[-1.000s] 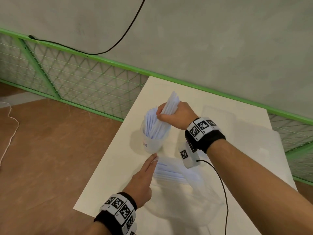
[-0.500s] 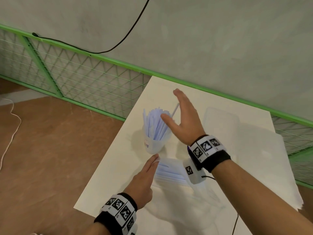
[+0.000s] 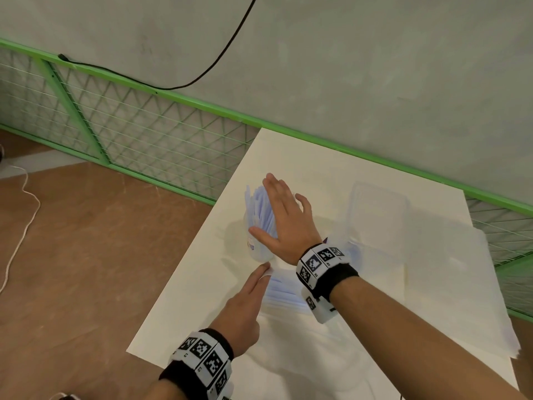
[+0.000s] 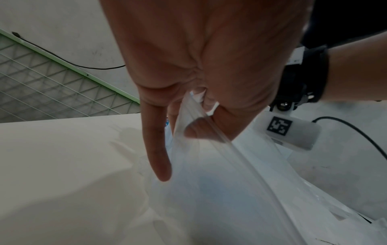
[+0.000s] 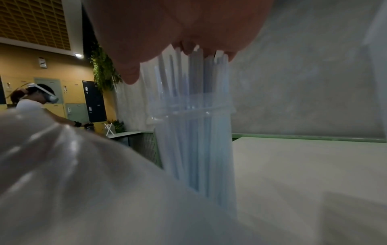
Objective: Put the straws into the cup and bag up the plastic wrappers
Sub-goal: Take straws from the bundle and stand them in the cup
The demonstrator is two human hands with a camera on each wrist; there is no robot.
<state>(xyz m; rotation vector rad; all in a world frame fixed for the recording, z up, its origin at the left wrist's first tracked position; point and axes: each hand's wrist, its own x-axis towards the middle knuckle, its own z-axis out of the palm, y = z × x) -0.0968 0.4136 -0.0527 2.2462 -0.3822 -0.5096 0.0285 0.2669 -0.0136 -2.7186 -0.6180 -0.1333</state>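
A clear plastic cup [image 3: 257, 251] stands near the table's left edge, packed with pale blue straws [image 3: 258, 207]. My right hand [image 3: 278, 210] lies flat and open over the straw tops, palm down; the right wrist view shows the palm [image 5: 178, 33] touching the straw tips [image 5: 194, 79] above the cup [image 5: 194, 149]. Just in front of the cup, my left hand [image 3: 258, 281] pinches the zip edge of a clear plastic bag [image 3: 288, 298]. The left wrist view shows thumb and fingers [image 4: 201, 126] closed on that bag [image 4: 220, 182], index finger straight. Pale blue strips show through the bag.
A clear flat plastic lid or tray [image 3: 379, 210] lies at the back of the white table [image 3: 202, 284]. White sheets [image 3: 450, 284] cover the table's right side. A green mesh fence [image 3: 129, 134] runs behind. The table's left edge drops to brown floor.
My right hand let go of the straw bundle, which dropped into the cup, then opened and came down flat onto the straw tops. The left hand kept its hold on the bag.
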